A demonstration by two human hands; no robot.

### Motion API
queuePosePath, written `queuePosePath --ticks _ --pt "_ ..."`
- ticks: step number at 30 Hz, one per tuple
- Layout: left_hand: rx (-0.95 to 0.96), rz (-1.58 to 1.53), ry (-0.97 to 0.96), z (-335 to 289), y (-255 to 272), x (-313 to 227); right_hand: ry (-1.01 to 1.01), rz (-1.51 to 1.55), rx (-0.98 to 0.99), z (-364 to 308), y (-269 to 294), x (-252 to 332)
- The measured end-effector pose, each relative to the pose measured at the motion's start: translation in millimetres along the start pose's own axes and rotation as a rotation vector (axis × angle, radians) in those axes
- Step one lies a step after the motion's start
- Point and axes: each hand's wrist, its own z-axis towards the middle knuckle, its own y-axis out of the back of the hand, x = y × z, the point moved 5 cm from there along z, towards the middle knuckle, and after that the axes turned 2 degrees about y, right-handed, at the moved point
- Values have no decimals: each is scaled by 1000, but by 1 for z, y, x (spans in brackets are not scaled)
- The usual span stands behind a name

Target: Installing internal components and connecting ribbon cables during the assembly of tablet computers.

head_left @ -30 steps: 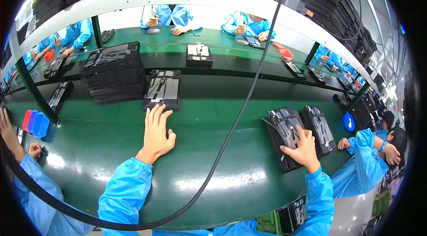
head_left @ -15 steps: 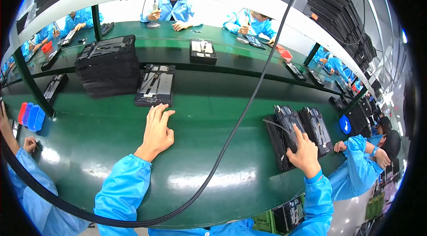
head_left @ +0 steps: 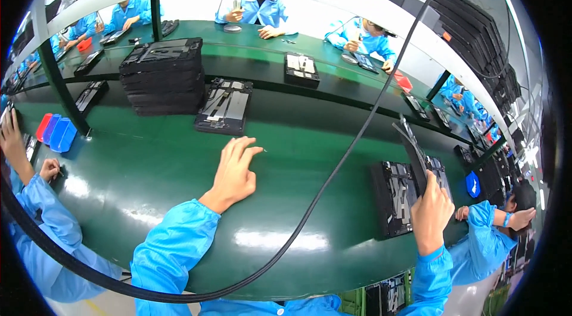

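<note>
My right hand grips a thin dark tablet assembly by its near edge, thumb and fingers closed on it, and holds it tilted nearly on edge. Below and left of it is a black tray with another tablet with bared inner parts lying in it. A second such tablet shows partly behind my right hand. My left hand rests on the green table, fingers stretched and apart, holding nothing. Just beyond it lies a tablet in a black tray.
A tall stack of black trays stands at the back left, near blue and red bins. A black cable hangs across the view. Co-workers in blue sit at both sides and across; one person's arm is close by my right.
My right hand has taken hold of the tablet and tipped it up off the tray, uncovering the tablet beneath. My left hand still lies open on the table; the whole view has shifted.
</note>
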Motion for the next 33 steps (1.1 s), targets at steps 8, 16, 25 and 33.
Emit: queuePosePath --ticks 8,16,25,33 --pt "-14 -807 362 -46 1 -60 407 320 148 -44 1 152" --pt "-3 -905 624 -74 -30 -52 660 773 398 -78 30 213" --pt "24 -725 662 -52 -28 -54 -81 2013 548 -30 -165 195" --pt "196 -605 628 -46 -15 -56 -164 1880 399 -61 -107 213"
